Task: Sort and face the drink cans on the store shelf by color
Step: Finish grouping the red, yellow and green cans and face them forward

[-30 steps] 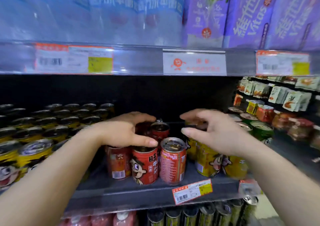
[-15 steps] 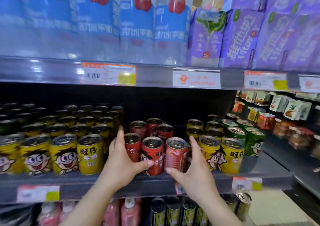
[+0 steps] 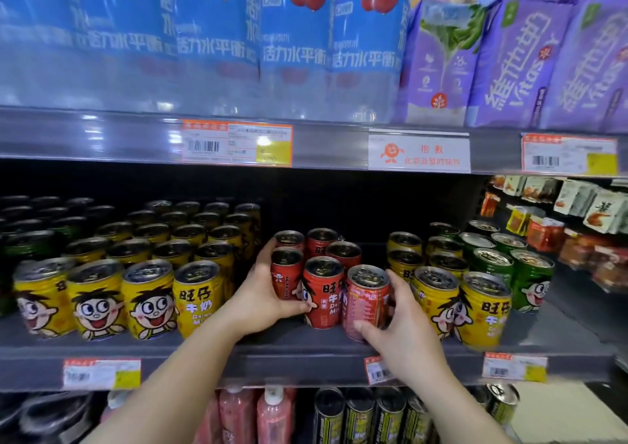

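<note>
Scene: a store shelf (image 3: pixel 306 348) holds red milk cans (image 3: pixel 319 256) grouped at its centre, between yellow cans (image 3: pixel 149 297) on the left and yellow and green cans (image 3: pixel 530 280) on the right.
Left hand (image 3: pixel 261 297): fingers spread around the left side of the red group, thumb on the front middle can (image 3: pixel 323 294); a cupping hold, not a closed grip.
Right hand (image 3: pixel 404 321): thumb and fingers loosely wrapped on the front right red can (image 3: pixel 365 299), whose fine-print side faces out.
Risk: turning that can could nudge the close-packed neighbours or tip it off the shelf edge.
Hidden: back rows sit in shadow; right fingertips behind the can are unseen.
</note>
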